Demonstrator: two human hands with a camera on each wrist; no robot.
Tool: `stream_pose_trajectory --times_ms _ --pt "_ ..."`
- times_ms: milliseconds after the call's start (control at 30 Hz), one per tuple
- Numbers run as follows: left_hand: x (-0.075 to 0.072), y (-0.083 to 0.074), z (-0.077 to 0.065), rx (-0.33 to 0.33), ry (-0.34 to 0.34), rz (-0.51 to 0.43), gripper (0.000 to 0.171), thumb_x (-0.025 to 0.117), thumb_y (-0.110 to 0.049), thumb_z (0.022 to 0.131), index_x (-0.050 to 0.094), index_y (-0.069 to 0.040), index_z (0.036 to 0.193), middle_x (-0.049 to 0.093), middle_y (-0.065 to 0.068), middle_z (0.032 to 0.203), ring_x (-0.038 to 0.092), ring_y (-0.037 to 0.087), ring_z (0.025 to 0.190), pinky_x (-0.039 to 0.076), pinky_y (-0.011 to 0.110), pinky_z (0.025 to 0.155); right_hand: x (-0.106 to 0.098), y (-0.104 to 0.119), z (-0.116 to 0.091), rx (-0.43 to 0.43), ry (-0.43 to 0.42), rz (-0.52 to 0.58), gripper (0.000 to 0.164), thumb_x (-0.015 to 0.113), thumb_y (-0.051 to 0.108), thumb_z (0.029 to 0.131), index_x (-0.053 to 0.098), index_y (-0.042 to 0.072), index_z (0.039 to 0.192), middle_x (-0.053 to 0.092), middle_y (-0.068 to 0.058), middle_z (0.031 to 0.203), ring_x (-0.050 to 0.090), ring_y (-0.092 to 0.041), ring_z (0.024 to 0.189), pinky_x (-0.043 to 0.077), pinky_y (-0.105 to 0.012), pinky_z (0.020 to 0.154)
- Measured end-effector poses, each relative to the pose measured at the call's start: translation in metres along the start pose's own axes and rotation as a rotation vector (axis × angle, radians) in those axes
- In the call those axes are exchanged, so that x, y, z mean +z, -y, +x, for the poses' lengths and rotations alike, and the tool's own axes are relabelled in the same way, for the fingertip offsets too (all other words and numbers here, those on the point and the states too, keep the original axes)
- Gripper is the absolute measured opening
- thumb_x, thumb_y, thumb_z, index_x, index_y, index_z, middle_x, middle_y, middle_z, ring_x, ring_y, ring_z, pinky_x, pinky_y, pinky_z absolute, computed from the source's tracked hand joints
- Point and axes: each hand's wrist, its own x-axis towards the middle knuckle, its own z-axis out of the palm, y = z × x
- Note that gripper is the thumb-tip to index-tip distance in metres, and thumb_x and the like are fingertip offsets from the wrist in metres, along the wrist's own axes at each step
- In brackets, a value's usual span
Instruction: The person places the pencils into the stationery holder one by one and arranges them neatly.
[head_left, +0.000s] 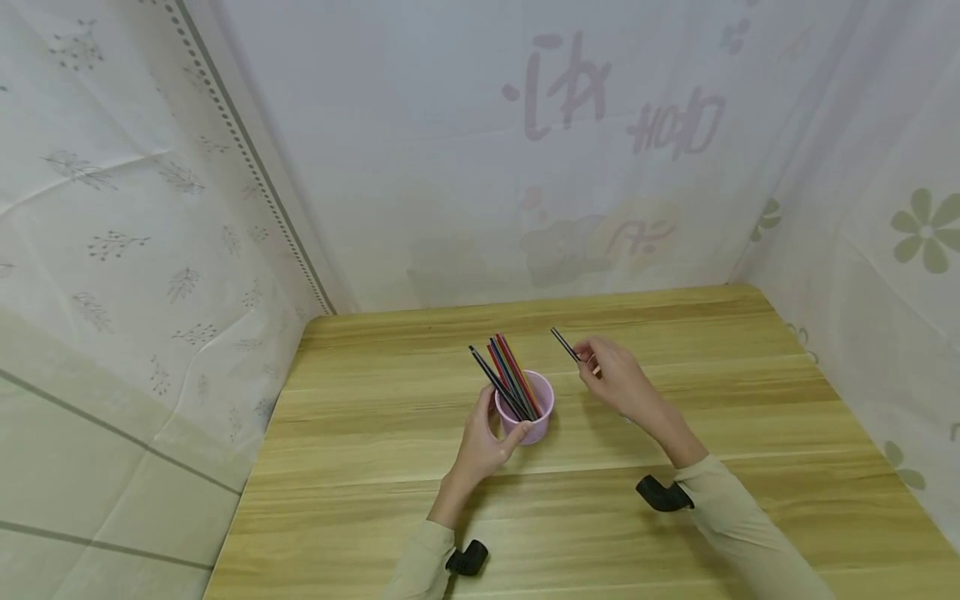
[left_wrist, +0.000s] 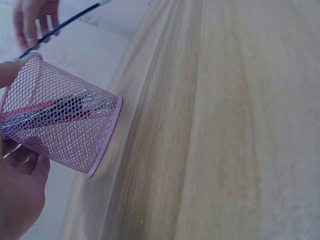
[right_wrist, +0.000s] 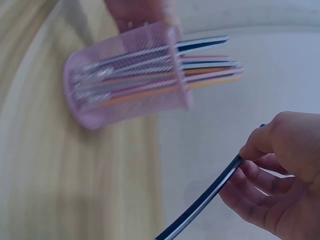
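A pink mesh pen cup (head_left: 536, 435) stands upright on the wooden table, with several coloured pencils (head_left: 512, 371) leaning to the left inside it. My left hand (head_left: 480, 442) grips the cup from its left side, thumb at the near rim and fingers round the far side. To the right of the cup, my right hand (head_left: 621, 382) is raised and pinches a dark pencil (right_wrist: 204, 199) between thumb and fingertips. In the head view that pencil slants up and to the left, apart from the cup. Through the mesh in the left wrist view, the lower ends of the pencils show.
The wooden table (head_left: 360, 433) reaches back to a printed white curtain (head_left: 420, 167), and more curtain hangs on both sides. Each sleeve carries a black wrist mount (head_left: 663, 493) near the cuff.
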Motion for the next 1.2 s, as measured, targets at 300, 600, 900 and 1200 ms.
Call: stream_pose_trajectory --times_ms 300,600,900,1200 --pt "-0.002 -0.003 0.0 0.019 -0.003 0.029 0.071 0.079 -0.001 0.083 0.041 0.016 0.141 0.057 0.033 0.133 0.059 0.045 0.124 0.049 0.055 0.11 -0.01 0.039 0.025 0.001 -0.018 0.084 0.018 0.059 0.001 0.095 0.063 -0.002 0.112 0.067 -0.011 0.097 0.067 -0.02 0.085 0.063 -0.029 0.069" --pt "0.004 0.028 -0.002 0.002 -0.03 0.041 0.073 0.08 -0.003 0.083 0.042 0.005 0.145 0.059 0.026 0.135 0.06 0.04 0.125 0.05 0.053 0.11 -0.008 0.069 0.046 -0.017 -0.105 0.205 0.018 0.062 0.0 0.092 0.061 -0.004 0.11 0.067 -0.014 0.096 0.067 -0.023 0.085 0.063 -0.025 0.066" --pt "0.005 0.04 -0.002 0.014 -0.015 0.026 0.073 0.081 -0.011 0.086 0.042 -0.005 0.147 0.059 0.015 0.139 0.059 0.032 0.128 0.05 0.044 0.112 0.016 0.068 0.053 -0.037 -0.166 0.285 0.02 0.064 -0.003 0.089 0.061 -0.006 0.108 0.068 -0.016 0.095 0.069 -0.025 0.084 0.063 -0.022 0.063" --pt "0.004 0.018 -0.001 0.008 -0.012 0.016 0.075 0.079 -0.001 0.084 0.038 0.009 0.147 0.056 0.027 0.139 0.057 0.041 0.128 0.049 0.055 0.111 0.04 0.059 0.046 -0.009 -0.109 0.31 0.02 0.066 -0.003 0.089 0.061 -0.005 0.108 0.068 -0.015 0.094 0.068 -0.024 0.082 0.062 -0.02 0.061"
